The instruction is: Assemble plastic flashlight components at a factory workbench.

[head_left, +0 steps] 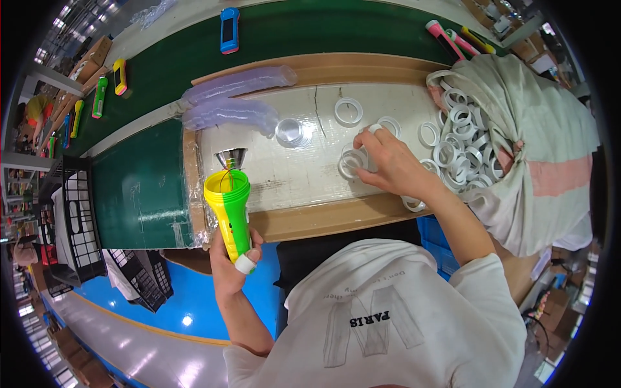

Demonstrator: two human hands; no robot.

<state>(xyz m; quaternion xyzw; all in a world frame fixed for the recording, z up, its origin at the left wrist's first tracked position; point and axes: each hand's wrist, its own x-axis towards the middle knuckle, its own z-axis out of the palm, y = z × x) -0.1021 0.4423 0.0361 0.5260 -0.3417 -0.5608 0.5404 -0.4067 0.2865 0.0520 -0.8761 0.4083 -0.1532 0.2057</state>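
Note:
My left hand [236, 260] is closed around the lower part of a yellow-and-green flashlight body [229, 216], held upright with its wide mouth up. A silver cone-shaped reflector [231, 158] sits above that mouth, with thin wires running down inside. White wrapping shows on a digit of this hand. Over the board, my right hand [394, 161] reaches in from the right, thumb and fingers apart. Beside its fingertips lie white plastic rings [352, 161], seemingly overlapping; whether the thumb touches them I cannot tell. More rings lie nearby, one [348, 112] farther back.
A sack [543, 155] spills many white rings on the right. Clear plastic sleeves of nested pieces [239, 84] lie at the tray's back left. Cardboard edging [323, 220] borders the work area. Beyond it, a green conveyor [174, 55] carries several flashlights; black crates [77, 220] stand left.

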